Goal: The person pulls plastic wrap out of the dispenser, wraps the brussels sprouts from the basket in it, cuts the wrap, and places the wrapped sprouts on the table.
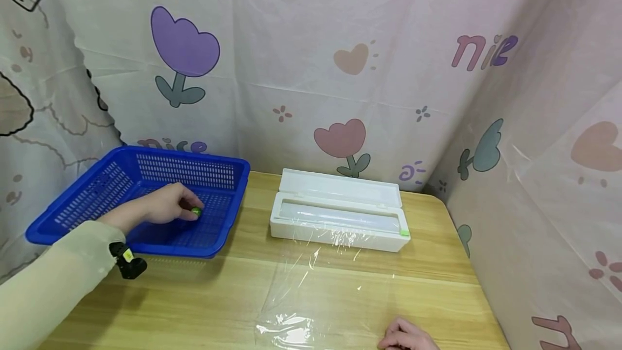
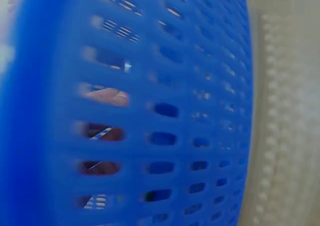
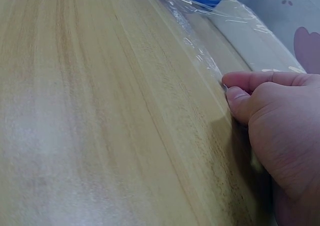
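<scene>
My left hand (image 1: 164, 205) reaches into a blue plastic basket (image 1: 239, 193) and pinches a small, round green object (image 1: 196, 211) between thumb and fingers. What kind of object it is cannot be made out. In the left wrist view the slotted basket wall (image 2: 175, 123) covers most of the hand, and only bits of skin show through the slots. At the front of the table, my right hand (image 1: 407, 335) pinches the edge of a sheet of clear plastic wrap (image 1: 291, 331). The sheet stretches from a white wrap dispenser box (image 1: 335, 237) to thumb and forefinger, also seen in the right wrist view.
The dispenser's lid (image 1: 340, 188) is raised at the back, and a green piece (image 1: 405, 233) sits at its right end. All stands on a wooden table (image 1: 437, 263). A printed curtain (image 1: 282, 58) encloses the back and sides.
</scene>
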Tool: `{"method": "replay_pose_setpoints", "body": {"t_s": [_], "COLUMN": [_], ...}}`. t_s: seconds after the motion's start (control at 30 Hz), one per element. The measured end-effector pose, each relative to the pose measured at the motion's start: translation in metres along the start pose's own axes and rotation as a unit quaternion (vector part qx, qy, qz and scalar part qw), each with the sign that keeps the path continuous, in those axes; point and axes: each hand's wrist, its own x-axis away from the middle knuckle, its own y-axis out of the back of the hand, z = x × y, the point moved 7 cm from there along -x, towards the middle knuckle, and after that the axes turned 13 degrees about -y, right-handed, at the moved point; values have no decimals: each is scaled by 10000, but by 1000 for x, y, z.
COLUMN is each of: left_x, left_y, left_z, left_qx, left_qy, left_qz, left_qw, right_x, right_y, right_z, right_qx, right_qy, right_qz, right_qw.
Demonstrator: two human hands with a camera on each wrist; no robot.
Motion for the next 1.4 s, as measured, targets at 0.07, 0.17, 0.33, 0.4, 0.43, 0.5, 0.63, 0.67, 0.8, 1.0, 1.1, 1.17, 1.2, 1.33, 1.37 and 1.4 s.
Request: {"method": "replay_pose_setpoints", "body": {"t_s": [0.07,0.17,0.33,0.4,0.43,0.5,0.63,0.67,0.8,1.0,1.1,1.17,1.2,1.33,1.37,1.4], "left_x": [1,4,9,10,10,9,6,5,1,-6,-10,-13,-15,-22,-23,-25], "left_y": [4,10,20,21,21,19,12,10,0,-15,-24,-31,-35,-53,-58,-62], "left_z": [-4,-14,-39,-53,-60,-77,-107,-114,-138,-161,-168,-172,-175,-182,-184,-185], "left_qx": [-40,-16,125,120,122,87,81,90,195,508,597,707,784,1173,1272,1353], "left_qy": [-112,-231,-384,-517,-628,-875,-1294,-1380,-1696,-2076,-2119,-2140,-2158,-2215,-2202,-2185], "left_qz": [-153,-372,-702,-822,-877,-991,-1175,-1207,-1178,-1043,-1064,-1079,-1074,-955,-909,-871], "left_qw": [9998,9990,9967,9952,9941,9912,9846,9830,9783,9713,9696,9683,9673,9634,9628,9625], "right_x": [1,2,2,1,1,1,-1,-1,0,1,1,1,1,1,1,1], "right_y": [0,0,0,0,0,0,0,1,1,1,1,1,1,1,1,1], "right_z": [-2,-3,-2,-2,-2,-1,1,1,2,0,-1,0,0,1,1,1], "right_qx": [-19,-32,-71,-119,-115,-110,-9,22,29,-41,-51,-44,-17,-24,-40,-53], "right_qy": [-152,-290,-309,-327,-325,-236,137,235,306,74,2,-29,12,-85,-117,-142], "right_qz": [41,68,49,53,49,25,-62,-87,-91,-31,-16,1,-3,55,81,102], "right_qw": [9999,9996,9995,9994,9994,9997,9999,9997,9995,10000,10000,10000,10000,9999,9999,9998]}}
